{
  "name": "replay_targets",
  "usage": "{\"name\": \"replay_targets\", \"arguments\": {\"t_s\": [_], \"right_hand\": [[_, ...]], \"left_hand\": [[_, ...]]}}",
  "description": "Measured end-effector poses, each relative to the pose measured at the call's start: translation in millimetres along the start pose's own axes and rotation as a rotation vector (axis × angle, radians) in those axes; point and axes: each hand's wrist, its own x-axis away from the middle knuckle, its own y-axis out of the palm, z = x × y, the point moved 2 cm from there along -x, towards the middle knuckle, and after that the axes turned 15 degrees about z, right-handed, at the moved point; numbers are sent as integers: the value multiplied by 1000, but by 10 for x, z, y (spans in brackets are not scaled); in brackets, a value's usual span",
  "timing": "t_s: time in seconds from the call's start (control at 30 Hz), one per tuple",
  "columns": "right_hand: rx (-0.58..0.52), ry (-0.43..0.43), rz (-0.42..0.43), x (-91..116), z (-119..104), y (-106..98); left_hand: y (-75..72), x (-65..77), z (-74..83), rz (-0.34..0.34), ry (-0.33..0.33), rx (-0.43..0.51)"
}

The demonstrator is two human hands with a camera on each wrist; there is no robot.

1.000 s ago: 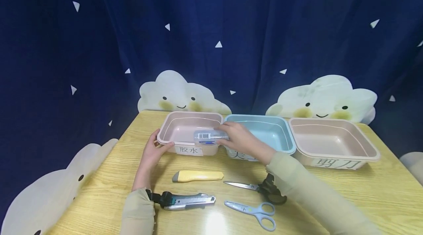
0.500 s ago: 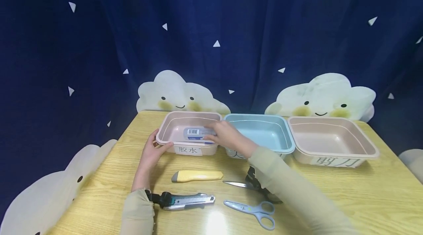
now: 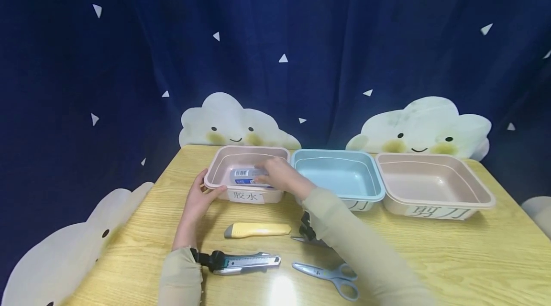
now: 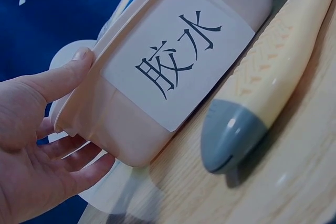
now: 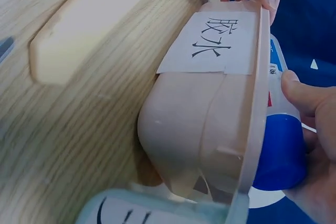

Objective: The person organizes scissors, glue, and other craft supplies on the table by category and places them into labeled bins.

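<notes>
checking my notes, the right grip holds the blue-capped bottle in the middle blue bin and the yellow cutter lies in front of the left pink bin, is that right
Not quite: the blue-capped bottle is in the left pink bin, not the middle blue bin, as the head view shows. The right grip does hold it.

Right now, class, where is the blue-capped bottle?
In the head view, the blue-capped bottle is left of centre, inside the leftmost bin just behind its front rim, held by the right hand; the blue bin stands farther right.
</notes>
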Motion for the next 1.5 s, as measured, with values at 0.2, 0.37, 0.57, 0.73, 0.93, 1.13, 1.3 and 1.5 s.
{"name": "replay_targets", "arguments": {"t_s": [0.2,0.37,0.57,0.73,0.93,1.13,1.3,1.5], "right_hand": [[34,38,-29,-51,-31,129],[-1,89,-25,-47,-21,199],[-26,141,-29,-54,17,261],[-23,143,-26,-68,40,299],[-51,154,-10,-89,39,308],[-75,189,-17,-104,44,338],[-53,219,-4,-110,65,369],[-7,229,13,-111,74,370]], "left_hand": [[-6,-3,-23,4,-9,-1],[-4,-12,-20,0,-6,-18],[-3,-8,-11,1,-3,-23],[-8,-6,-8,5,3,-23],[-14,-4,2,8,6,-21],[-13,6,14,3,7,-17],[-8,21,22,6,4,-11],[5,12,14,13,3,-19]]}}
